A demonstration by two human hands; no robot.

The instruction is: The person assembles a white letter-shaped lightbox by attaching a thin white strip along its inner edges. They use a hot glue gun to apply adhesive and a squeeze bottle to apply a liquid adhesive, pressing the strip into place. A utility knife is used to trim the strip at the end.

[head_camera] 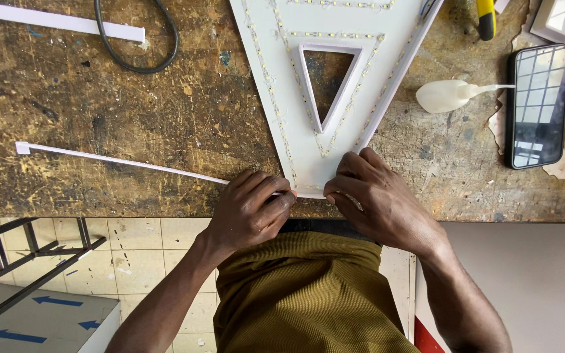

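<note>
**Both hands pinch at the tip of a white sign letter**

Fingers of the left hand [251, 208] curl closed around the near end of a long, thin white plastic strip [119, 161], which runs away to the left across the surface. Fingers of the right hand [377, 196] are bent and pressed together on the pointed near tip of a large flat white plastic letter panel [282, 39] with raised edges, a triangular cut-out and rows of tiny LED strip lights [264, 78] along its inner walls. That tip lies at the near edge, between the two hands, touching both.

Worn, paint-flecked brown wood forms the surface [184, 111]. On it lie a black cable loop [140, 39] far left, a soft translucent white squeeze bottle [446, 95] and a glossy black phone [537, 104] to the right. Pale floor tiles [138, 245] show below.
</note>
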